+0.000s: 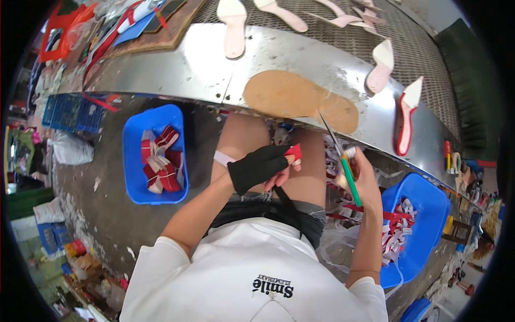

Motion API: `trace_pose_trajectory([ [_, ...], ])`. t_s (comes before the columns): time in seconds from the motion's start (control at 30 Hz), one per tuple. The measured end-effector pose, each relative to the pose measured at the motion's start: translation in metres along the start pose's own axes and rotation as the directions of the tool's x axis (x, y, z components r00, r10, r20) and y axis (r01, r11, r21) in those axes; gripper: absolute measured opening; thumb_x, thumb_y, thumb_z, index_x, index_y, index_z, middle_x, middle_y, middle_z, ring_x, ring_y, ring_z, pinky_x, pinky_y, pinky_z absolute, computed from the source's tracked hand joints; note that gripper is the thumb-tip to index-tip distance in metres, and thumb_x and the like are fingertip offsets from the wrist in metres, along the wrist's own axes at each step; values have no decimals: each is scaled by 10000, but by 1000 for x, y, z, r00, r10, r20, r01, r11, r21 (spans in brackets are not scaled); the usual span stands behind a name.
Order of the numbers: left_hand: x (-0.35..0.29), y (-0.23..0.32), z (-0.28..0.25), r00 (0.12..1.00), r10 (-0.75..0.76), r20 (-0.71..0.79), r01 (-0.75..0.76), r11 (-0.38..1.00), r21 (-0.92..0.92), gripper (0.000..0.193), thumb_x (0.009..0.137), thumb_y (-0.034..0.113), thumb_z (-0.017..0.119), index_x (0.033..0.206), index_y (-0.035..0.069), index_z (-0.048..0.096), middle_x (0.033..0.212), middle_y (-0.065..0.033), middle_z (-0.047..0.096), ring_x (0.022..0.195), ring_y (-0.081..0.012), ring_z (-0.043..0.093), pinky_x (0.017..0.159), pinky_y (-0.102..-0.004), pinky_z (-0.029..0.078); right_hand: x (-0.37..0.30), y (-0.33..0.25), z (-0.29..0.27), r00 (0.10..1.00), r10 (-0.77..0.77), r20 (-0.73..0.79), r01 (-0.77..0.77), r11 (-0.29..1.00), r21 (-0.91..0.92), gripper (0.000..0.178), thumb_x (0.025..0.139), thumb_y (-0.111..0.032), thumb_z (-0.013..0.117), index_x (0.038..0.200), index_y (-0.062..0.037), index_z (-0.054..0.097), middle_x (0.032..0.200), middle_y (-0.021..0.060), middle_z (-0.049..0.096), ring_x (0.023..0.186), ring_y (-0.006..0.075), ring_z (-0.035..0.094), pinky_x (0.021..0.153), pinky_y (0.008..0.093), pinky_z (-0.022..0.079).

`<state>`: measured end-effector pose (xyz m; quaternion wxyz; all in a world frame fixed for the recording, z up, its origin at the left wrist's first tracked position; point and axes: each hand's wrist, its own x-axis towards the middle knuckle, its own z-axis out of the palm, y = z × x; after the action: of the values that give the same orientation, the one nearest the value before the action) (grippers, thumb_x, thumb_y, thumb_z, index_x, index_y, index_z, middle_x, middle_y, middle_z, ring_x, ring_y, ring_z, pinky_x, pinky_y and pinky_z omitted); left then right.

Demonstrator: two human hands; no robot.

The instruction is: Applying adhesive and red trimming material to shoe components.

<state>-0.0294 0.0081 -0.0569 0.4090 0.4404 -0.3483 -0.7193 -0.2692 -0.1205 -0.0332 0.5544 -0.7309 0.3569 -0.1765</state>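
Observation:
My left hand [264, 167], in a black fingerless glove, is closed over my lap with a small red piece of material [294, 151] pinched at the fingertips. To its right my right hand [360, 177] is wrapped round the scissors [350, 180], which have a green handle and long, pointed metal blades. The blades point up and away, their tip over the edge of a tan, sole-shaped pad [300, 97]. That pad lies on the metal table rim [209, 70]. A white wrap shows on a right-hand finger. The blades are apart from the red piece.
Left of my legs stands a blue bin [129, 161] with red and white pieces. Another blue bin [429, 214] at right holds red and white strips. Pink-white shoe insoles [234, 32] and a red-edged one [405, 121] lie on the table. Scraps litter the floor.

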Motion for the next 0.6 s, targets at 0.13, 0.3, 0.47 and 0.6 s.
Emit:
trace_pose_trajectory([
  [0.13,-4,5,2,994,105,-44,-102,993,52,308,964,267,414,1028,-2,550,617,-36,556,442,-71,469,426,-185,363,20,-35,-22,998,-4,-59,-24,886,-464,539,645,-313,815,893,15,467,719,143,553,612,228,492,586,333,430],
  [0.3,-6,2,0,988,67,-142,-65,998,15,306,963,287,432,1004,10,557,622,-31,544,455,-83,486,455,-204,395,69,-21,-44,947,-241,-213,26,717,-696,449,679,-286,776,921,31,570,777,184,612,670,328,581,622,396,453],
  [0.47,-3,-7,1,983,83,-163,-91,995,-44,291,967,290,443,994,25,559,628,-34,536,486,-99,501,480,-229,412,151,7,-85,754,-242,-610,-248,756,-606,275,742,-209,690,833,47,656,842,219,647,795,359,632,728,411,492],
  [0.6,-3,-14,0,982,118,-148,-125,991,-42,294,971,279,438,1020,18,564,630,-36,540,500,-105,514,492,-236,424,206,24,-122,699,-165,-696,-458,644,-612,315,760,-239,667,813,70,640,764,215,657,682,307,654,648,396,518],
])
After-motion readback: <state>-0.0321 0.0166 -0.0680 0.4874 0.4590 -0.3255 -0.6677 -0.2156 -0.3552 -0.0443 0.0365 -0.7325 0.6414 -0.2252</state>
